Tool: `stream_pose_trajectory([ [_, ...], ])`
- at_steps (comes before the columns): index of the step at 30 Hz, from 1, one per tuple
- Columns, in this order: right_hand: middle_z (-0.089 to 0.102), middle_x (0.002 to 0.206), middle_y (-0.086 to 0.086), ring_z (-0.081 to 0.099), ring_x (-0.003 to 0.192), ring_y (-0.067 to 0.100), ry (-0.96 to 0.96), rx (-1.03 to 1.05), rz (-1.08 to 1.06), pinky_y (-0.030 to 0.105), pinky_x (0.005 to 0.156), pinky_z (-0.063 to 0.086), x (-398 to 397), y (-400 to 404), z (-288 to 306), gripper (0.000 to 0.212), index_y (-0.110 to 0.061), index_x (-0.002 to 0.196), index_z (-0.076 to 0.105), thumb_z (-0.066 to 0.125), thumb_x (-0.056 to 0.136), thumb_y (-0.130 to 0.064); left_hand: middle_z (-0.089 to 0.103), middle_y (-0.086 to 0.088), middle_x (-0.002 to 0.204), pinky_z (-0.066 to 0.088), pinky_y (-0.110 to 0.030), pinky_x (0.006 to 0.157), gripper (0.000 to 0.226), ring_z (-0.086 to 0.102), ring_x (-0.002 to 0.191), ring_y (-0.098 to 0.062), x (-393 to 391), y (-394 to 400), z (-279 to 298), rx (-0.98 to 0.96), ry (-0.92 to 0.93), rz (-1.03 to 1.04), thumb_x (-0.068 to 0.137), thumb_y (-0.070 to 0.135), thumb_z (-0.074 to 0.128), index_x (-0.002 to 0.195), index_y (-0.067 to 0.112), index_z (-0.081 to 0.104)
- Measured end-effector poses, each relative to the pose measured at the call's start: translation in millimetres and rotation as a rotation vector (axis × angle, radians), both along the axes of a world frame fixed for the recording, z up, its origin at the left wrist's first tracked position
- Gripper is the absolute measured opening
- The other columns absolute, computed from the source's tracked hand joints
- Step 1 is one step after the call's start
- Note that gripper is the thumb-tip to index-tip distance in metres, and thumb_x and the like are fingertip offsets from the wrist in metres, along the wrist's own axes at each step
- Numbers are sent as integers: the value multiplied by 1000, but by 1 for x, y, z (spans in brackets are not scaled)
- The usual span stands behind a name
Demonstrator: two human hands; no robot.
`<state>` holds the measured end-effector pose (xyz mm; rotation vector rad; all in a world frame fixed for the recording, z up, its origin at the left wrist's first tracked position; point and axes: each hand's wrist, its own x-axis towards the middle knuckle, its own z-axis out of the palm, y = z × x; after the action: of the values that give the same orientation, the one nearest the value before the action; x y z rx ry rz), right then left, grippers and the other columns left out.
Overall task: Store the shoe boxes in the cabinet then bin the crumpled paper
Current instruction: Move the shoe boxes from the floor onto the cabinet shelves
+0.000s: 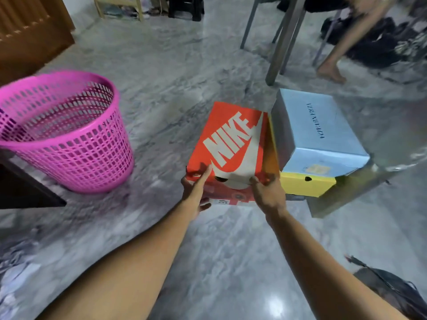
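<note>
- One camera sits on the person's head and looks forward and down at the floor (208, 250).
- Both arms reach out from the bottom edge, so it is close to them.
- The wide lens bends the edges.
- The orange shoe box (231, 144) is in the middle, and the pink basket (69, 139) is on the left.

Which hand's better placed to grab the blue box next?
Right, probably. The right hand grips the orange Nike box on the side next to the blue shoe box; the left hand holds the far side, towards the pink basket.
</note>
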<state>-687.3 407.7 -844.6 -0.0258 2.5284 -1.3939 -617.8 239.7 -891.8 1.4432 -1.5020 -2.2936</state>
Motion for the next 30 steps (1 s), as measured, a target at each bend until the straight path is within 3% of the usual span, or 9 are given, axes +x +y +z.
stream_pose_trajectory([
  [7,77,78,5,76,71,26,-107,-145,25,53,79,62,44,-12,-5,43,-17,79,72,55,80,-56,77,-3,104,61,-37,75,57,72,91,-22,43,-22,4,1,140,305,64,55,87,112,27,69],
  [10,74,101,4,70,96,30,-59,-117,-95,51,94,55,43,-15,-2,42,-24,100,66,50,85,-60,76,-4,112,59,-48,94,82,71,103,-26,83,-45,9,-20,122,318,42,64,87,114,30,67],
  [15,66,125,11,62,112,38,-165,-229,-228,54,104,49,15,-20,8,82,-19,124,57,48,71,-81,76,-12,104,59,-43,79,82,71,96,-31,166,-92,32,-89,96,259,53,68,72,116,15,71],
  [18,72,118,10,67,106,33,-430,-323,-38,50,102,49,16,-27,27,90,-20,123,64,50,67,-89,79,-11,96,56,-36,70,55,72,85,-29,217,-117,51,-134,103,229,71,61,69,105,18,77],
  [20,71,122,21,67,114,38,-608,-394,197,52,103,49,29,-33,47,91,-20,127,68,50,72,-90,79,-16,102,57,-44,85,36,73,92,-33,254,-132,69,-146,126,243,80,52,69,96,22,81],
  [22,66,129,26,63,117,38,-680,-427,401,58,106,49,49,-42,65,98,-17,129,70,62,64,-89,80,-18,100,53,-47,97,32,69,98,-35,287,-146,87,-168,167,273,77,51,72,84,22,84],
  [25,70,116,21,63,111,37,-680,-400,594,58,106,50,84,-66,91,107,-14,125,69,88,39,-75,79,-5,75,51,-37,82,39,68,83,-30,337,-158,118,-211,228,274,100,28,55,74,19,82],
  [28,70,117,25,63,107,41,-718,-444,675,58,102,51,119,-94,107,118,-4,135,60,99,34,-49,80,-12,100,50,-51,104,30,72,106,-36,387,-170,148,-271,247,321,98,38,60,100,17,81],
  [30,67,115,30,62,102,44,-757,-464,697,59,96,54,147,-116,118,122,0,137,57,101,32,-41,73,-18,126,40,-59,116,60,65,123,-41,426,-178,167,-293,295,323,82,59,75,125,17,74],
])
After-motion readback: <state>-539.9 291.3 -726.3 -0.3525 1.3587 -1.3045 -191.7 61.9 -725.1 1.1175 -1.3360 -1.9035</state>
